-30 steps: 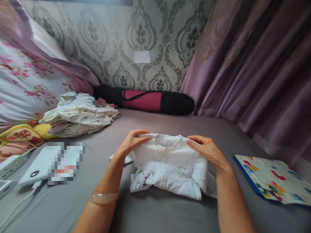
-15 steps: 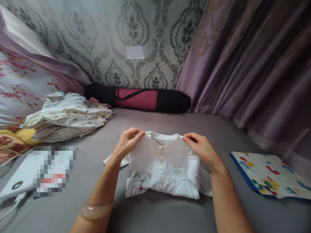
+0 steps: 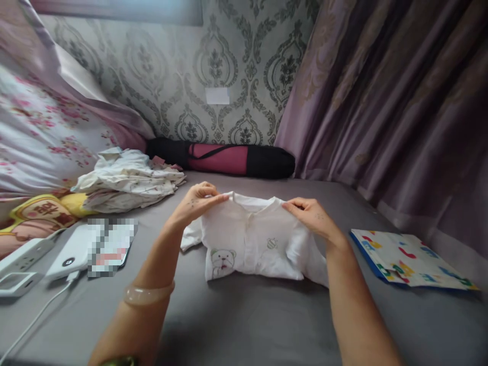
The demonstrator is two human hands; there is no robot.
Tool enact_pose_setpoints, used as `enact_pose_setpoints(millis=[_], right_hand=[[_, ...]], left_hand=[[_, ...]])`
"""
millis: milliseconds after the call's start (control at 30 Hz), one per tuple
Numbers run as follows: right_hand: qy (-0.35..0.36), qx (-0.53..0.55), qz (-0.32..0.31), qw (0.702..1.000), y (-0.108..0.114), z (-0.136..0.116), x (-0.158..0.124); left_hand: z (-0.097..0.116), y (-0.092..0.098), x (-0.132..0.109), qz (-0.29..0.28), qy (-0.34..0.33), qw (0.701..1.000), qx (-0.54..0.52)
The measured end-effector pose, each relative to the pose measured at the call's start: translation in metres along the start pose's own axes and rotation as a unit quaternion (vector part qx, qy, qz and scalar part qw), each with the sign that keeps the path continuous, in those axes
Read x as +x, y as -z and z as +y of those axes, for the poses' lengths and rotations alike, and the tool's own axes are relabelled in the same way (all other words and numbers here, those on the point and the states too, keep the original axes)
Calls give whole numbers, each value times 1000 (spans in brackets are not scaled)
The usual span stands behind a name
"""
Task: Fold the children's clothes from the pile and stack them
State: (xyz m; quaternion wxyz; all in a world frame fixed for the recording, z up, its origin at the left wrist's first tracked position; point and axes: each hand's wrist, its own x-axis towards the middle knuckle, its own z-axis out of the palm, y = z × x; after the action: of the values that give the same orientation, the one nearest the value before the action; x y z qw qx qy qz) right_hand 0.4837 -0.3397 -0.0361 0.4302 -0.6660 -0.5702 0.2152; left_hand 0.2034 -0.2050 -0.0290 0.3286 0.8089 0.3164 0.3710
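A small white baby shirt [image 3: 251,239] with a buttoned front, a bear print and a little bee print hangs between my hands, its front facing me. My left hand [image 3: 200,200] pinches the shirt at the shoulder left of the collar. On the other side of the collar, my right hand [image 3: 310,213] pinches the opposite shoulder. Both sleeves droop outward beside the body of the shirt. Its lower edge is at or just above the grey sheet; I cannot tell whether it touches.
A heap of light clothes [image 3: 131,178] lies at the back left. Nearer are a white power bank [image 3: 74,254] with a cable and a power strip [image 3: 28,256]. A colourful patterned bag [image 3: 412,259] lies flat at right. A black and maroon long bag [image 3: 221,158] rests along the wall.
Both hands have raised the shirt slightly and moved it away from me, keeping their pinch on its shoulders. The camera view has shifted, showing the power strip at left.
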Motion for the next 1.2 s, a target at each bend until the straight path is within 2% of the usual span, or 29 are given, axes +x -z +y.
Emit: enact_pose_setpoints(millis=[133,200,267,333,400,467,533,600,700,767,867,1067,1200], right_hand=[[27,15,-4,1000,15,-17,12],[42,22,-7,999,27,-28,21],[66,18,11,998,37,-39,32],[105,-14,79,991,43,-50,41],[147,-67,165,973,45,-60,45],[177,-105,196,959,47,-68,45],[181,-86,171,965,51,-73,42],[161,-39,115,979,57,-75,38],[138,-29,24,990,64,-72,38],[148,-27,-1,989,66,-68,41],[155,-15,6,988,66,-59,48],[136,21,-5,990,65,-48,54],[133,43,6,990,66,-44,55]], left_hand=[[24,23,17,10,-44,998,49],[37,36,30,2,-85,993,76],[50,46,43,20,-131,985,109],[61,51,53,91,-167,973,133],[69,52,58,170,-187,959,131],[73,54,57,193,-180,960,96],[74,58,53,172,-142,975,19],[72,63,50,116,-81,989,-54],[67,65,49,-16,-2,998,-65],[63,60,53,-56,13,995,-78],[58,50,58,-51,3,991,-124],[52,39,66,-36,-55,995,-77],[51,35,69,2,-75,995,-60]])
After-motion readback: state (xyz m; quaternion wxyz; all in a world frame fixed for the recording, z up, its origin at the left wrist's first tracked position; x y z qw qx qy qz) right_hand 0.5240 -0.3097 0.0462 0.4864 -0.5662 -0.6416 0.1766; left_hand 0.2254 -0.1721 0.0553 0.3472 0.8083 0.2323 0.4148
